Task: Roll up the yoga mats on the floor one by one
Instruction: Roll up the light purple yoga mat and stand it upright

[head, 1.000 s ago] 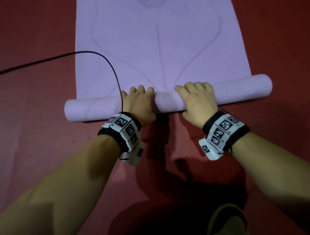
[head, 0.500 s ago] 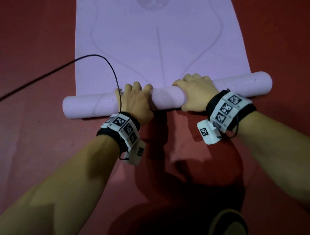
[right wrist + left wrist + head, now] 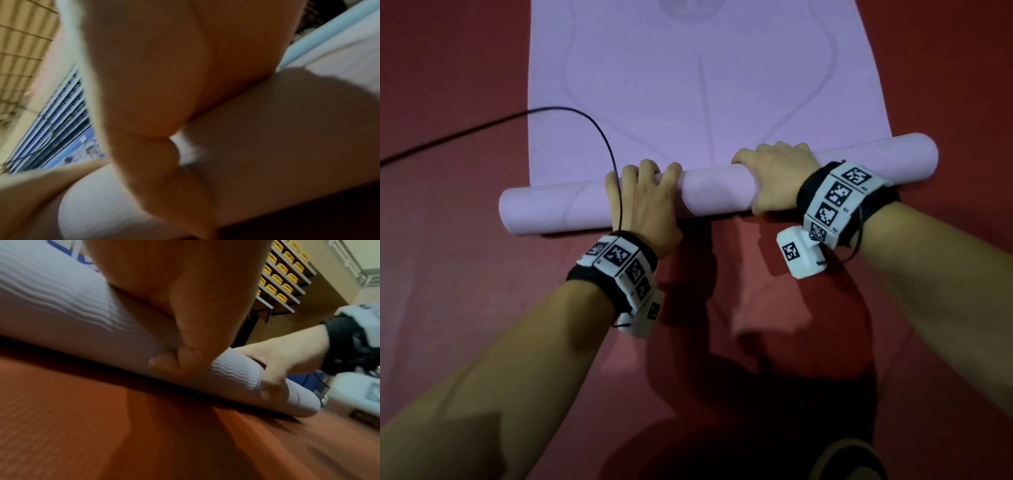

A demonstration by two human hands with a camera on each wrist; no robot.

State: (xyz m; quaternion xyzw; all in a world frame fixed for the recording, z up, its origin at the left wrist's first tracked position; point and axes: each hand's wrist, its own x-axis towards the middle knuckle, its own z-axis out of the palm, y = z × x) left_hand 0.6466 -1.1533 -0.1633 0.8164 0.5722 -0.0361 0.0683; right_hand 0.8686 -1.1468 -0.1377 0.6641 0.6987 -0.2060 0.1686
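Head cam shows left hand (image 3: 645, 202) and right hand (image 3: 774, 178) curled over the yoga mat (image 3: 717, 192) roll on the floor (image 3: 448, 274), keeping it tight.

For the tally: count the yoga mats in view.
1: the purple yoga mat, partly rolled, lies on the red floor under the left hand and right hand. Others may lie outside view.
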